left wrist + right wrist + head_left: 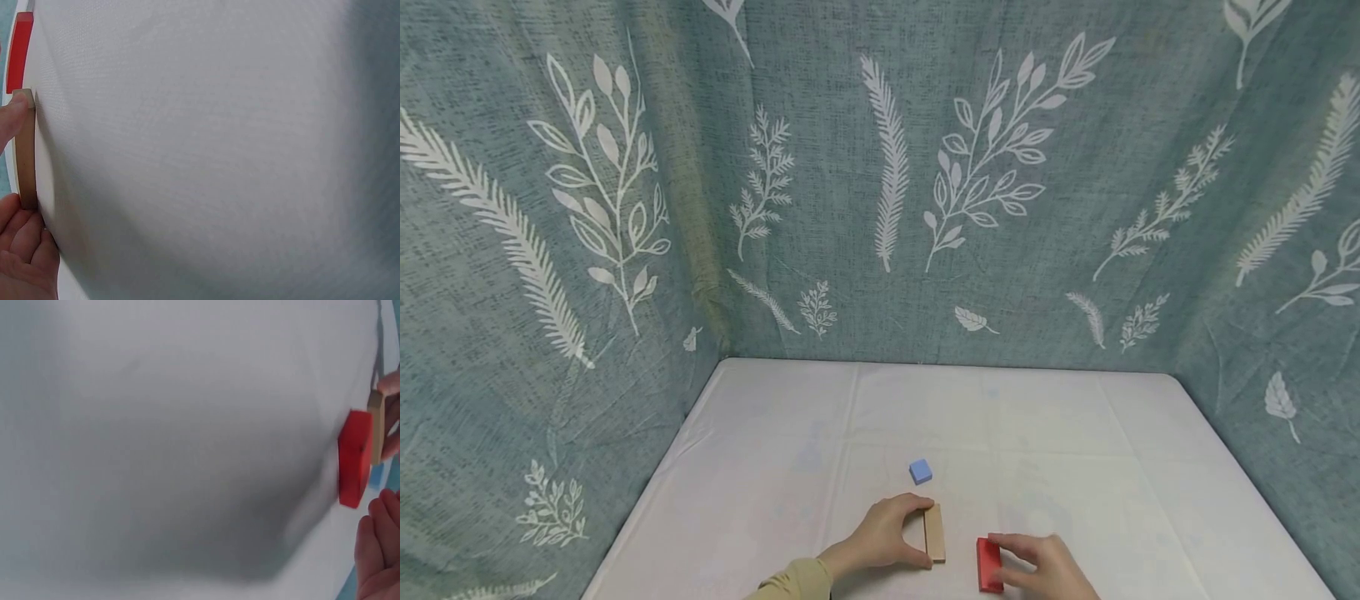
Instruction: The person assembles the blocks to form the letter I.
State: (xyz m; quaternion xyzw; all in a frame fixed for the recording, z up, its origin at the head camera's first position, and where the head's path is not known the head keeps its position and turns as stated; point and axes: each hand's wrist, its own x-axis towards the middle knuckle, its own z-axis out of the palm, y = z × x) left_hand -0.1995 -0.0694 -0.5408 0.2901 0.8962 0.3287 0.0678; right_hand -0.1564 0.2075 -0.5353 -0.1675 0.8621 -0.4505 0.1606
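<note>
On the white table my left hand [887, 533] pinches a plain wooden block [934, 533] by its two ends, thumb at the near end and fingers at the far end. In the left wrist view the thumb lies on one end of this wooden block [25, 150]. To its right is a red rectangular block [989, 565]. My right hand [1039, 560] is spread beside it, fingertips close over its far end, the thumb blurred. The right wrist view shows straight fingers [378, 534] just off the end of the red block [355, 459].
A small blue block [921, 472] sits beyond the left hand. The white cloth-covered table [760, 433] reaches back to a teal leaf-patterned curtain [820, 183], which also hangs along both sides.
</note>
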